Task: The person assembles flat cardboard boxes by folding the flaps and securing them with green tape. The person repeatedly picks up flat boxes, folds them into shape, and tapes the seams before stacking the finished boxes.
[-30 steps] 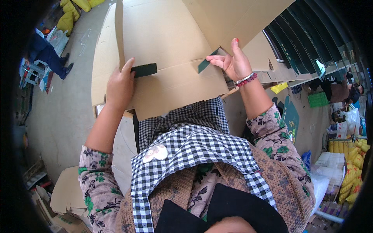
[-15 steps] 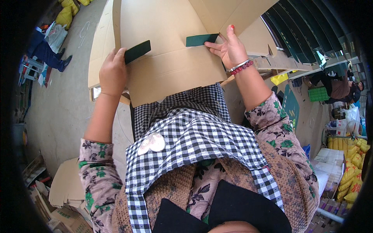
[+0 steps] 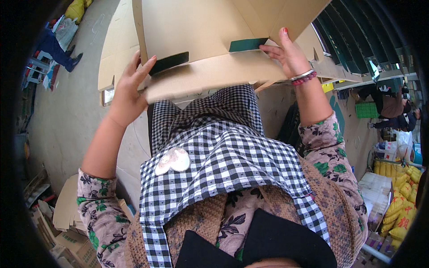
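A plain brown cardboard box point(image 3: 196, 22), part folded, is in front of me with its near panel point(image 3: 214, 78) tilted up. Two dark green flaps stand out at its corners, a left flap point(image 3: 170, 63) and a right flap point(image 3: 247, 45). My left hand point(image 3: 129, 87) grips the box's left near corner, thumb and fingers about the edge beside the left flap. At the opposite corner my right hand point(image 3: 288, 56) takes hold of the panel's end, fingertips against the right flap and thumb raised along the side wall.
More flat cardboard point(image 3: 114, 49) lies under the box. Dark green sheets point(image 3: 357, 35) stand at the right. A person in dark trousers point(image 3: 58, 49) stands far left; other people are at far right near a green crate point(image 3: 366, 110). Yellow sacks point(image 3: 402, 210) are stacked lower right, cartons point(image 3: 73, 245) lower left.
The near panel has swung up from hanging toward my lap. My left hand has slid down with its fingers more spread, and my right hand has shifted right.
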`<state>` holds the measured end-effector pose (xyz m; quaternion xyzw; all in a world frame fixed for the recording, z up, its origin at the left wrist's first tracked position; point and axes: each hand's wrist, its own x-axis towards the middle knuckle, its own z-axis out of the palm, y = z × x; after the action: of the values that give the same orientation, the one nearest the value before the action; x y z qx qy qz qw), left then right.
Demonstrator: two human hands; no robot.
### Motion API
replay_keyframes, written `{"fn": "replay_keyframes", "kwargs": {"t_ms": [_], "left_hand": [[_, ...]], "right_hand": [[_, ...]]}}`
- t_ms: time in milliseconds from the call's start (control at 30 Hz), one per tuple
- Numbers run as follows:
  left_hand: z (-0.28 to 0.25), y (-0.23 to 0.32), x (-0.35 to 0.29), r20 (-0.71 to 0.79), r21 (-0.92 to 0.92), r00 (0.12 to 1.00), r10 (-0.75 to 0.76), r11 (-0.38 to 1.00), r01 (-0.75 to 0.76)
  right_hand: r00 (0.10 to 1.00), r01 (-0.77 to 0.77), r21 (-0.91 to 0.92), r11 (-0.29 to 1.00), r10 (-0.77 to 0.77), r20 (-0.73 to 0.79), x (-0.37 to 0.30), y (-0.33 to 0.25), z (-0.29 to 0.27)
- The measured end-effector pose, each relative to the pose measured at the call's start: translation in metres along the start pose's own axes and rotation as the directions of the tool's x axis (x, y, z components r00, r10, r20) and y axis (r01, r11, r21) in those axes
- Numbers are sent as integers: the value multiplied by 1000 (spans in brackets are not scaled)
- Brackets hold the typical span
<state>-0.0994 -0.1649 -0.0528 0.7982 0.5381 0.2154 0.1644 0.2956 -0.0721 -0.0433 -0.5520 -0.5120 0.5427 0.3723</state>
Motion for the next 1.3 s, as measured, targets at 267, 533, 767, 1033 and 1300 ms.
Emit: {"fn": "replay_keyframes", "kwargs": {"t_ms": [267, 533, 767, 1033, 1300], "left_hand": [[17, -12, 41, -402, -240, 838, -368, 926, 291], [28, -19, 30, -554, -380, 715, -427, 893, 239], [3, -22, 46, -506, -136, 777, -375, 924, 357], [-16, 3, 65, -232, 288, 960, 157, 954, -86], [-34, 26, 72, 379, 271, 923, -70, 962, -38]], "right_hand": [[970, 242, 41, 970, -243, 24, -8, -11, -7], [901, 367, 226, 902, -284, -328, -18, -23, -10], [882, 338, 11, 941, -313, -352, -24, -23, -6], [921, 280, -125, 952, -303, -245, -34, -15, 14], [640, 605, -793, 73, -638, 429, -33, -65, 66]]}}
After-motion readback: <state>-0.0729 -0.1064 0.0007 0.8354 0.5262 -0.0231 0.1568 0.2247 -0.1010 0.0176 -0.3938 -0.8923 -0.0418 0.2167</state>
